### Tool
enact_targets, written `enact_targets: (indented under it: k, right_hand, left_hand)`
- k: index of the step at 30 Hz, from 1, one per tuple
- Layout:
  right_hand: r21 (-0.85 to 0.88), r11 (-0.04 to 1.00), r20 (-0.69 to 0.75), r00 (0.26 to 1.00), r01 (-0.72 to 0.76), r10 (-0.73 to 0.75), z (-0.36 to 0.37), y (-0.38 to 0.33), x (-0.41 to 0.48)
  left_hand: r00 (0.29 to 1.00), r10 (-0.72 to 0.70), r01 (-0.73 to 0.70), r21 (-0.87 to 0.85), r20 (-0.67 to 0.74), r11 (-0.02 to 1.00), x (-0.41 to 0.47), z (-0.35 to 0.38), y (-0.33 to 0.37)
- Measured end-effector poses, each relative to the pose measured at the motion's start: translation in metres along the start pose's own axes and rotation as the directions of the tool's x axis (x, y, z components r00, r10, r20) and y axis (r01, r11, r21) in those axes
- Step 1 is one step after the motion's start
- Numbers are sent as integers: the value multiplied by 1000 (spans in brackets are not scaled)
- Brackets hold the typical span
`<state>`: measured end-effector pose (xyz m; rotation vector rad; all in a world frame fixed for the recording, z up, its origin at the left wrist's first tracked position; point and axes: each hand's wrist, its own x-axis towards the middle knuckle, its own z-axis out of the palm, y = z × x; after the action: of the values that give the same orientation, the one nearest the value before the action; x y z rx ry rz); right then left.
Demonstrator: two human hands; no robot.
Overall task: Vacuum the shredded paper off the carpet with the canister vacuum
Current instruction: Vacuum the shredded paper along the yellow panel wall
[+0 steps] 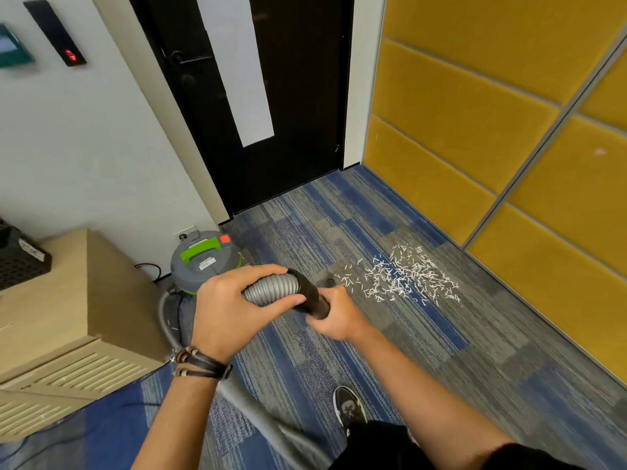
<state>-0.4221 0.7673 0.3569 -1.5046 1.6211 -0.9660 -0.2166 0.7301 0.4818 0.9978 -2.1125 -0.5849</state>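
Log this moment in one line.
left hand grips hose | right hand grips wand | shredded paper on carpet | canister by wall

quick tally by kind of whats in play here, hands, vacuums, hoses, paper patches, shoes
hands: 2, left hand and right hand, both gripping the hose
canister vacuum: 1
hose: 1
shredded paper patch: 1
shoe: 1
total: 6

black door (291,96) | yellow wall panels (475,113) | wooden cabinet (68,300) | card reader (56,33)
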Motion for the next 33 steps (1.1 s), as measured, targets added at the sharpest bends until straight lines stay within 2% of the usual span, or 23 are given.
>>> enact_targets:
  k: [4,10,15,22,28,33]
  right_hand:
    - [15,1000,-46,999,2,-1,-6,14,-8]
    - [11,999,-126,991,43,-41,-24,18,5]
    - [-8,1000,-67,998,5,-6,-30,21,26]
    - [-7,1000,-77,997,-12,12,-33,24,9]
    - [7,1000,-125,992,-8,9,-34,23,-9]
    - [-14,1000,-112,994,9,-10,-37,12,-18]
  left_hand:
    - [1000,-7,9,-104,24,995,12,1,4]
    - [999,18,-20,-49,-45,999,25,13,12]
    - [1000,10,-10,-32,-8,999,41,22,13]
    - [999,-32,35,-138,25,990,46,20,11]
    - [998,50,-47,-89,30,995,36,22,19]
    - [996,89,-85,-137,17,987,36,15,21]
